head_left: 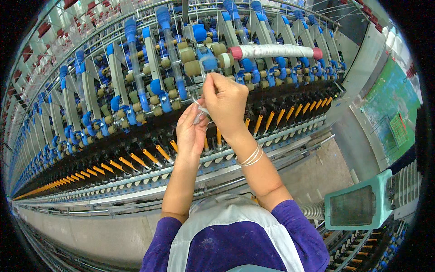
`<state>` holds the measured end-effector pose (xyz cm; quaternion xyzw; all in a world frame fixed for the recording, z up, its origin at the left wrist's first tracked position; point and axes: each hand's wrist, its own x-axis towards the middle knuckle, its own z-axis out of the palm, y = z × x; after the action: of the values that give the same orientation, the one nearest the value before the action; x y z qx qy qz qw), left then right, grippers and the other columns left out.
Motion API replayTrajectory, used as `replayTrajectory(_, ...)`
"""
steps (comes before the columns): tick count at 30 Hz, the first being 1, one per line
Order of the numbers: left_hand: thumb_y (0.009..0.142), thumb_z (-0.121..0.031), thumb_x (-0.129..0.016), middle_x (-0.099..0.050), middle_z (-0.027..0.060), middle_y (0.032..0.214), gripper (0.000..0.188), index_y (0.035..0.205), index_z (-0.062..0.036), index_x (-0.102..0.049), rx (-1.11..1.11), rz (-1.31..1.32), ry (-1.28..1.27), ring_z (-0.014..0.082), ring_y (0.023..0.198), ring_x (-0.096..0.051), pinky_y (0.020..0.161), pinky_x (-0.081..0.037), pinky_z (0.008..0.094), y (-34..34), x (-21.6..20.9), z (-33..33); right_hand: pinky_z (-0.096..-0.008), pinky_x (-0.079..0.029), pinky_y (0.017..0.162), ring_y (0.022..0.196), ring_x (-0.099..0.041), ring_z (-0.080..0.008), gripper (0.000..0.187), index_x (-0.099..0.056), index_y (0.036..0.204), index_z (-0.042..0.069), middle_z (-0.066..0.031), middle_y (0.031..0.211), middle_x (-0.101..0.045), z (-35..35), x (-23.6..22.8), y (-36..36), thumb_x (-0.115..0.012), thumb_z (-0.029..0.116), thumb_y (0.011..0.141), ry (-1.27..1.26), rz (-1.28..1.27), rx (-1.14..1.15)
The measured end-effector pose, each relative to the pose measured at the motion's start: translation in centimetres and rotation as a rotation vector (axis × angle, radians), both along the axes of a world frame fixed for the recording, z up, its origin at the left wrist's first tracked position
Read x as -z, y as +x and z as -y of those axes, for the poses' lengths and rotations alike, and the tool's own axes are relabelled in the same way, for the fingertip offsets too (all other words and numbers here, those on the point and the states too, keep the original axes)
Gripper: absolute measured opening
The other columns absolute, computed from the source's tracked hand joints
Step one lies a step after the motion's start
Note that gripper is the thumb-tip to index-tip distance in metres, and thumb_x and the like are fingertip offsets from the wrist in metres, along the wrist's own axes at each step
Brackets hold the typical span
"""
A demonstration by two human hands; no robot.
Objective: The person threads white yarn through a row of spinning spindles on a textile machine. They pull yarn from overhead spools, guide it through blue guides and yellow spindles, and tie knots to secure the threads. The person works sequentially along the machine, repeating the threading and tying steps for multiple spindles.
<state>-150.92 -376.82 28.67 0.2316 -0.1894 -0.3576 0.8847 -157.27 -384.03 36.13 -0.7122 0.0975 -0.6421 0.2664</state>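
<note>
In front of the spinning machine, my right hand (224, 99) is closed in a fist-like pinch just below a blue roller holder (207, 60). Its fingertips face away, so what they grip is hidden. Lower and to the left, my left hand (192, 130) is palm up, its fingers curled together around a small whitish, shiny piece (200, 114) of unclear kind. A thin curved metal piece (194, 96) shows between the hands and the rollers. Beside the holder, a white-wound bobbin with red ends (277, 51) lies across the drafting arms.
Grey-green rollers (192, 68) and clear tubes with blue ends (172, 59) line the machine. Orange spindle tubes (258, 123) run in a row below my hands. A teal-framed unit with a ribbed hose (355, 204) stands at right. Metal rails (226, 182) border the floor.
</note>
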Motion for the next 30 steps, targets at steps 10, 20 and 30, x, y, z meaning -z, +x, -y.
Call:
replayTrajectory(10,0.095,-0.014,-0.055,-0.057,0.0042,0.086,0.027,0.112,0.0073,-0.057,0.025,0.08,-0.034,0.0082,0.071,-0.05,0.059,-0.042,0.0213,0.7,-1.0,0.2,-0.0209,-0.04,0.038,0.041,-0.052,-0.0069,0.021,-0.066,0.075,-0.004,-0.0037,0.055,-0.059,0.6,-1.6,-1.9,-0.058,0.009,0.089,0.569,-0.056,-0.516)
replayTrajectory(20,0.094,-0.015,-0.059,-0.059,0.0031,0.085,0.025,0.11,0.0049,-0.059,-0.022,0.107,0.07,0.0078,0.072,-0.052,0.061,-0.042,0.0202,1.7,-0.4,0.8,-0.018,-0.031,0.035,0.035,-0.041,-0.0049,0.017,-0.066,0.08,-0.005,-0.0019,0.05,-0.053,-0.7,-1.9,-5.8,-0.06,0.008,0.089,0.819,-0.129,-0.692)
replayTrajectory(30,0.096,-0.016,-0.055,-0.063,0.0062,0.103,0.02,0.108,-0.0003,-0.059,-0.038,0.107,0.005,0.0133,0.09,-0.06,0.077,-0.049,0.0268,-0.3,-1.2,1.6,-0.0307,-0.043,0.047,0.054,-0.058,-0.0241,0.01,-0.064,0.079,-0.001,-0.0131,0.063,-0.059,1.0,0.7,0.0,-0.061,0.007,0.085,-0.126,-0.017,0.064)
